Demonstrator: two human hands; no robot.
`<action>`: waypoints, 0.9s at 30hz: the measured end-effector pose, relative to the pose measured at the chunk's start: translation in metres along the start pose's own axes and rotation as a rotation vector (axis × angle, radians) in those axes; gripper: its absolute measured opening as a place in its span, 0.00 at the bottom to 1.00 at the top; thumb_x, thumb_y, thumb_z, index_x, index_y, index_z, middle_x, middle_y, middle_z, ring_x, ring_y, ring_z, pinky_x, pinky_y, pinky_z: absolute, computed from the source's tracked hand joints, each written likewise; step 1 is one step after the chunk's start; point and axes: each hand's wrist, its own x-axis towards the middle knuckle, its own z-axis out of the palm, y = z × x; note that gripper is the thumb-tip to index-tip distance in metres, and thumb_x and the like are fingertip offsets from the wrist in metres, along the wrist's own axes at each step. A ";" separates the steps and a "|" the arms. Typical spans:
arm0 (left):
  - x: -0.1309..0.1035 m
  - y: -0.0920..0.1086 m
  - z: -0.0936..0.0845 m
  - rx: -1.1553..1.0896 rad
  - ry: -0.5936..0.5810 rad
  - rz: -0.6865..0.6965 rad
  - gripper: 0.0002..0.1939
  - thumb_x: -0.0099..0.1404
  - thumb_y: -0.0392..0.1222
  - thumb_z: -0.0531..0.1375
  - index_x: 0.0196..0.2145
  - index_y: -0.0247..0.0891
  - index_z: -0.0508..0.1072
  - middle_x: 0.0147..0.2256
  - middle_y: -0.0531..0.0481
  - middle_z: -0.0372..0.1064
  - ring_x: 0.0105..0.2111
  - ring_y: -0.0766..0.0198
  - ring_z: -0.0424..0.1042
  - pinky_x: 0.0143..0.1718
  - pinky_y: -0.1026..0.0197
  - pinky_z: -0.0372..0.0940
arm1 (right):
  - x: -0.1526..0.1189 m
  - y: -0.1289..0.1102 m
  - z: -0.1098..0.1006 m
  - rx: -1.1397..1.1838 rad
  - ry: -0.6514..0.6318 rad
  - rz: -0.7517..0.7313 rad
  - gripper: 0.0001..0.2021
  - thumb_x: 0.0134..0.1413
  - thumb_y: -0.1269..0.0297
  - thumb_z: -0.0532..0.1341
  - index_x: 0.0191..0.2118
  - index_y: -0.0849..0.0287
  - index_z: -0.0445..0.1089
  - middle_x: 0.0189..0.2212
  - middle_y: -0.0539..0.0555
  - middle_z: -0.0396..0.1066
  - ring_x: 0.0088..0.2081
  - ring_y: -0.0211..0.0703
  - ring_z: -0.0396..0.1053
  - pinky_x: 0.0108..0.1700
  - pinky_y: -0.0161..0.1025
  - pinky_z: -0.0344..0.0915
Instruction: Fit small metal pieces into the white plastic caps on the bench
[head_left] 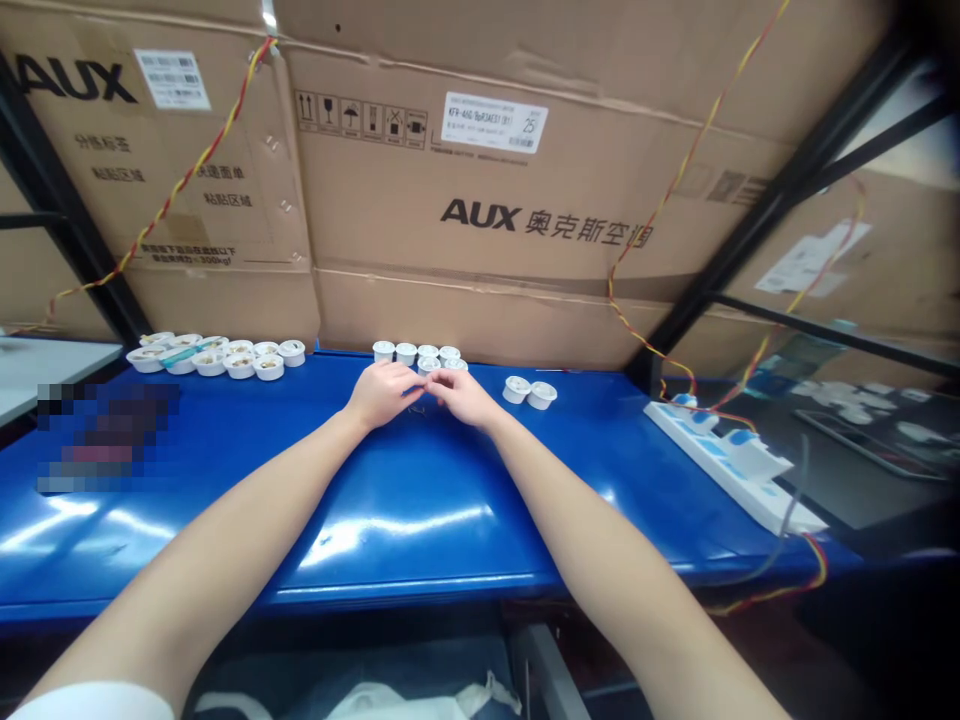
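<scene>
Both my hands meet over the far middle of the blue table [450, 480], their fingertips almost touching. The fingers of my left hand [384, 393] are bent together, beside a group of small white round cups [406, 353]. My right hand [466, 397] has its thumb and fingers pinched, just in front of the same cups. Whatever may be between the fingertips is too small to make out. Two more lidded white cups [541, 395] stand to the right of my right hand.
Several open white cups [240, 366] with small pieces inside stand at the back left, with a teal item [180, 355] across them. A white power strip [735, 465] lies at the right. Large cardboard sheets [480, 240] rise behind; twisted red-yellow wires hang down.
</scene>
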 end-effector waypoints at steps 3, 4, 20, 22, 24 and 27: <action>0.000 0.000 -0.001 0.022 0.018 -0.009 0.15 0.69 0.46 0.54 0.30 0.42 0.77 0.30 0.48 0.76 0.32 0.61 0.72 0.36 0.57 0.61 | -0.001 -0.002 0.001 0.082 0.007 0.048 0.13 0.50 0.53 0.63 0.33 0.59 0.70 0.21 0.45 0.64 0.24 0.35 0.60 0.30 0.35 0.59; -0.001 -0.001 0.000 0.030 0.026 -0.008 0.15 0.69 0.46 0.54 0.29 0.42 0.77 0.29 0.49 0.75 0.32 0.61 0.72 0.36 0.57 0.61 | -0.001 -0.003 0.001 0.100 0.008 0.054 0.14 0.49 0.52 0.63 0.33 0.59 0.70 0.21 0.45 0.64 0.24 0.35 0.60 0.30 0.35 0.59; -0.008 -0.017 0.008 -0.085 -0.002 -0.339 0.12 0.62 0.45 0.62 0.42 0.40 0.75 0.48 0.44 0.69 0.49 0.51 0.68 0.51 0.50 0.66 | 0.002 0.011 -0.001 -0.340 0.188 -0.035 0.08 0.56 0.60 0.59 0.31 0.57 0.71 0.28 0.50 0.72 0.30 0.40 0.66 0.36 0.38 0.60; -0.010 -0.022 0.010 -0.123 0.015 -0.386 0.08 0.61 0.43 0.62 0.38 0.40 0.75 0.48 0.45 0.69 0.50 0.52 0.68 0.53 0.50 0.65 | 0.002 0.011 -0.001 -0.373 0.193 -0.038 0.07 0.56 0.61 0.60 0.30 0.57 0.71 0.28 0.50 0.72 0.30 0.41 0.66 0.36 0.38 0.60; -0.011 -0.024 0.010 -0.140 0.056 -0.416 0.07 0.60 0.42 0.62 0.38 0.40 0.74 0.48 0.46 0.68 0.50 0.52 0.68 0.54 0.50 0.65 | 0.001 0.009 0.000 -0.394 0.193 -0.049 0.07 0.56 0.61 0.60 0.30 0.57 0.72 0.28 0.51 0.73 0.30 0.41 0.67 0.36 0.38 0.60; -0.011 -0.027 0.011 -0.128 0.066 -0.481 0.17 0.58 0.42 0.64 0.45 0.40 0.71 0.49 0.44 0.68 0.52 0.50 0.67 0.53 0.49 0.65 | 0.000 0.007 0.001 -0.426 0.179 -0.056 0.06 0.56 0.62 0.61 0.30 0.57 0.72 0.28 0.51 0.74 0.30 0.40 0.67 0.35 0.37 0.60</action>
